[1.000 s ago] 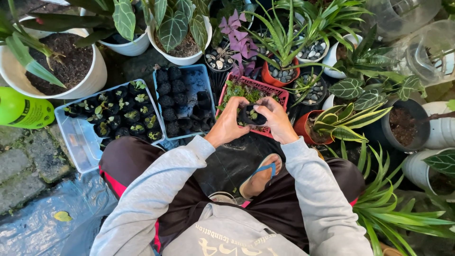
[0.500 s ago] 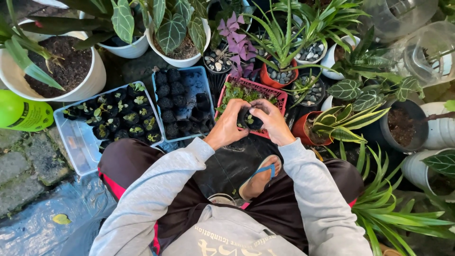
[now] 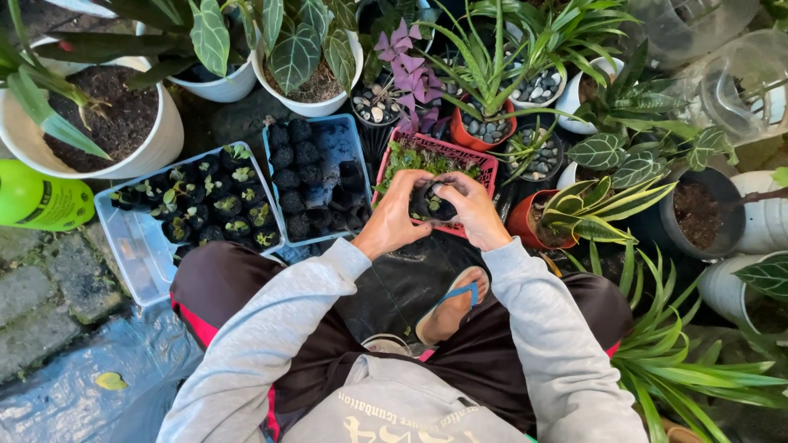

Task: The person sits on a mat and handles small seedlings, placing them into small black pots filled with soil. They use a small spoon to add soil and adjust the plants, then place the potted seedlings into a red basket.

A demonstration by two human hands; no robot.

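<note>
Both my hands hold one small black seedling bag with a tiny green plant in it, over the near edge of a pink basket of seedlings. My left hand cups the bag from the left, fingers curled over its rim. My right hand grips it from the right, thumb and fingers pressing at the top. A blue tray of soil-filled black bags lies left of the basket. Further left, a clear tray holds several planted bags.
White pots with leafy plants stand at the back left, pebble-topped pots behind the basket. A red pot and striped-leaf plants crowd the right. A green bottle lies at the left edge. My sandalled foot rests on black plastic sheet.
My hands drew closer around the bag and shifted slightly up; the fingers of my right hand now press over its top. The view has barely moved.
</note>
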